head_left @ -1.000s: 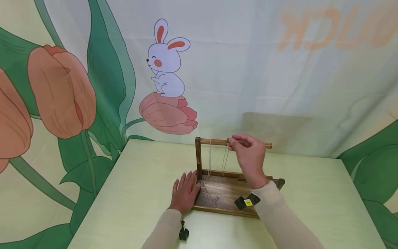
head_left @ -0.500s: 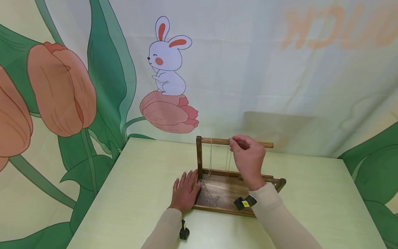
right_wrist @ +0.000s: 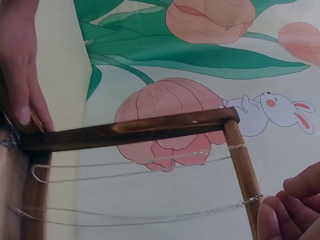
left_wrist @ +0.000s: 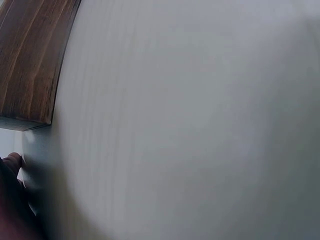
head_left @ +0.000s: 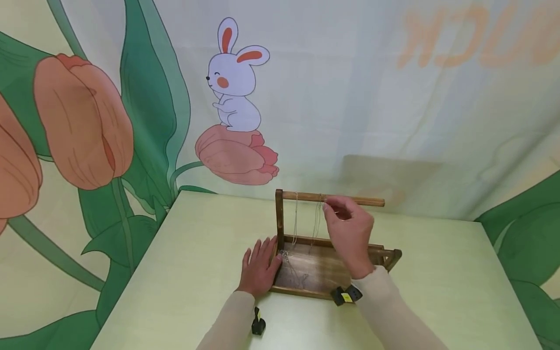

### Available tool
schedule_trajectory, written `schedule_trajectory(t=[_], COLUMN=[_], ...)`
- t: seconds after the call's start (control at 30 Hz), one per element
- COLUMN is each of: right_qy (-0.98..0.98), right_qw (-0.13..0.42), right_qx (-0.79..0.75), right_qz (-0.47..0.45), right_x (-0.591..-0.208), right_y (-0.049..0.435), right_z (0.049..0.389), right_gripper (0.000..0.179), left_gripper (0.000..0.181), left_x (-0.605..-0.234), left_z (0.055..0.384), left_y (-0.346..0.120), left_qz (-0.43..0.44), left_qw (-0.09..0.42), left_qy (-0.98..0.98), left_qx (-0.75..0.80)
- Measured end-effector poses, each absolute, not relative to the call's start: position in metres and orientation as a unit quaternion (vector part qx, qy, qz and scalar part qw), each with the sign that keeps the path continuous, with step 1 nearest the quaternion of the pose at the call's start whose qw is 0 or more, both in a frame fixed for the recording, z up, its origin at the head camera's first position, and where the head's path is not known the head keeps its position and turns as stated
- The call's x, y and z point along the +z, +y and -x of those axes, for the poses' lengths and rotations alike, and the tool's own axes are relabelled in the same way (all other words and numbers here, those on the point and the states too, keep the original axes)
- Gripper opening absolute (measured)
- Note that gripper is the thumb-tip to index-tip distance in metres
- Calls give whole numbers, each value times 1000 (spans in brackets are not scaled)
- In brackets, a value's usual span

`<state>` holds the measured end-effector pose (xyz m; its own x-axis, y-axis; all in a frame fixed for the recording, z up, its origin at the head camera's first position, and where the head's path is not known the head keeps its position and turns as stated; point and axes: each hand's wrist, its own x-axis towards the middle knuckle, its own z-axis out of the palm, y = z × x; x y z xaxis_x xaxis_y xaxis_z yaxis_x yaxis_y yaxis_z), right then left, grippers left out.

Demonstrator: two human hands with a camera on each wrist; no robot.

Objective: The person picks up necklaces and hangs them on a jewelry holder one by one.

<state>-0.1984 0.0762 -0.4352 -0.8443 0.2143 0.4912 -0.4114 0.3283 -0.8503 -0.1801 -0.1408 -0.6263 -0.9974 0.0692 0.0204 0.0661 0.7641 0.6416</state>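
Note:
A dark wooden jewelry stand (head_left: 279,218) has an upright post, a lighter top bar (head_left: 367,201) and a tray base (head_left: 319,272). My left hand (head_left: 258,272) rests with straight fingers against the stand's left end. My right hand (head_left: 352,226) is up at the top bar, thumb and fingertips together at the end of a thin silver necklace (right_wrist: 200,214) looped over it. In the right wrist view that necklace's upper end meets my fingertips (right_wrist: 270,215). Nearer the post, another necklace (head_left: 295,218) hangs from the bar.
More thin chain (head_left: 302,278) lies in the tray at its left side. A short wooden bracket (head_left: 393,257) rises at the tray's right end. The pale table (head_left: 210,233) meets a printed curtain (head_left: 306,97) with tulips and a rabbit behind it.
My right fingertips have dropped slightly below the bar, and the necklace there now shows on the bar left of them. Its strands hang further left than half a second ago. My left hand stays put.

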Motion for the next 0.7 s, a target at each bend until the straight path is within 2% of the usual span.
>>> schedule_trajectory(t=[0.1, 0.3, 0.7], right_qy=[-765, -749, -757], right_qw=[247, 147, 12], right_qx=[591, 643, 637], right_qz=[-62, -62, -143], right_x=[-443, -466, -517], right_y=[76, 76, 74], right_z=[189, 177, 175], right_gripper=[11, 16, 18], left_gripper=[59, 60, 59], left_x=[-629, -629, -623], left_z=[179, 181, 184], left_y=[-141, -140, -141], left_qz=[-34, -32, -30], left_qw=[2, 4, 12], left_qy=[941, 943, 942], left_qx=[337, 331, 335])
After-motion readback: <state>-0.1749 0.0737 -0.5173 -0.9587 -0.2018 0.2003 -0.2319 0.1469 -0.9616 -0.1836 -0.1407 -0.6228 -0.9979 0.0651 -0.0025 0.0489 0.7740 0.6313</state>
